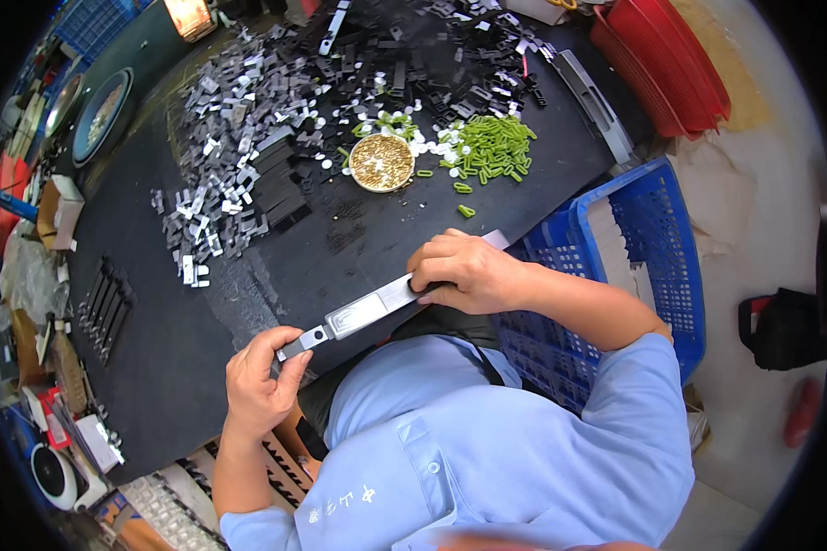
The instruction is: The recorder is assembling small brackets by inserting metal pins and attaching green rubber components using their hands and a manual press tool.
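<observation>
A long narrow silver-grey metal bar (363, 313) with a recessed plate and round dark holes spans between my hands at the table's near edge. My left hand (265, 375) pinches its dark left end between thumb and fingers. Farther along, my right hand (464, 272) is closed around the bar, fingers on top and thumb below, and the bar's far end sticks out past the knuckles. Beyond my hands stands a round dish of small brass-coloured pieces (381, 163), beside a heap of green oblong plastic loops (494, 147).
Piles of small silver metal brackets (220, 174) and black parts (423, 64) cover the far side of the black table (156, 395). A blue plastic crate (689, 275) stands at my right, stacked red baskets (657, 69) behind it. Several thin black rods (107, 308) lie at left.
</observation>
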Demonstrator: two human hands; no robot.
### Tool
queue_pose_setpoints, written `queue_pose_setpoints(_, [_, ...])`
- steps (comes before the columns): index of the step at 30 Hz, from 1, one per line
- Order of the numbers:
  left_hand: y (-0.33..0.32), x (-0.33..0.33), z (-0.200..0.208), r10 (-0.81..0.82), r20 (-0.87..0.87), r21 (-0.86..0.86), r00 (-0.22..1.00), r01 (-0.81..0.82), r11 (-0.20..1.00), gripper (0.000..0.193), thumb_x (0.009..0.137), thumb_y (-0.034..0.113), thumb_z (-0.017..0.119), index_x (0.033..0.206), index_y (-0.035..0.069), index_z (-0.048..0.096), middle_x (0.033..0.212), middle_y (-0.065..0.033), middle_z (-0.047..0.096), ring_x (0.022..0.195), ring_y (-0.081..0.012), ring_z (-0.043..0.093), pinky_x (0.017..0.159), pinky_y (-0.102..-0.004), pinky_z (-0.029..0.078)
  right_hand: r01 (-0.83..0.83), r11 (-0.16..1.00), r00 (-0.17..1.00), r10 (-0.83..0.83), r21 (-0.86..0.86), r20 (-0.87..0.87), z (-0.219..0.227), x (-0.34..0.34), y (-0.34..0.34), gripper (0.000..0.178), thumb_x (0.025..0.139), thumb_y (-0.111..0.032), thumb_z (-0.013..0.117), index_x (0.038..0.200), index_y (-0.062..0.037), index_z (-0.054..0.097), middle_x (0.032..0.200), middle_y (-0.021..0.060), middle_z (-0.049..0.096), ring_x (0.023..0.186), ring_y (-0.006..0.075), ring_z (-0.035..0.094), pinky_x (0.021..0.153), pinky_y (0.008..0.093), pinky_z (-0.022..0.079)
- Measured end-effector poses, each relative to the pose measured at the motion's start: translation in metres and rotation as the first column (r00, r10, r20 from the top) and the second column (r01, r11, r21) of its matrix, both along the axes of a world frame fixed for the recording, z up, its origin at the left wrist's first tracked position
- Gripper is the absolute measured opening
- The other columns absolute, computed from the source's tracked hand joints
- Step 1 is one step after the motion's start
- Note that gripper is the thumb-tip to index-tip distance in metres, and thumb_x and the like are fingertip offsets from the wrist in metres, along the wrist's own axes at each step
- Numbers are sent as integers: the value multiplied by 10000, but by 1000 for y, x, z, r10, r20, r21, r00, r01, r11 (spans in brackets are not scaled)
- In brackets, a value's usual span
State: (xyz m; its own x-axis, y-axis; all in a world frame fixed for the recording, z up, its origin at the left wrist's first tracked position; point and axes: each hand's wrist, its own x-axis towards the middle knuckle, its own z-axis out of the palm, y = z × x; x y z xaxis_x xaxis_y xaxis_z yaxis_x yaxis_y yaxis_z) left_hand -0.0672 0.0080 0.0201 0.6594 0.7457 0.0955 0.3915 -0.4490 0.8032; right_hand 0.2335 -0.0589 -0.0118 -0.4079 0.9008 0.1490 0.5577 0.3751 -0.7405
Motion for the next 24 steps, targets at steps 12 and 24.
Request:
queue_pose_setpoints(12, [-15, -17, -72, 206, 69, -139, 976, -195, 971, 163, 793, 63, 650, 937, 15, 589, 886, -114, 649, 791, -242, 638, 709, -308, 483, 331, 910, 781, -413, 249, 469, -13, 71, 47, 131, 772, -200, 653, 837, -87, 661, 787, 67, 619, 756, 255, 606, 729, 358, 454])
queue_pose_setpoints(24, [-11, -13, -69, 119, 149, -23, 982, -117, 993, 176, 783, 30, 660, 945, 19, 595, 848, -90, 641, 720, -188, 611, 641, -273, 465, 84, 970, 985, -116, 230, 129, 7, 38, 27, 102, 756, -92, 667, 845, -86, 618, 851, 46, 627, 806, 246, 605, 725, 382, 460])
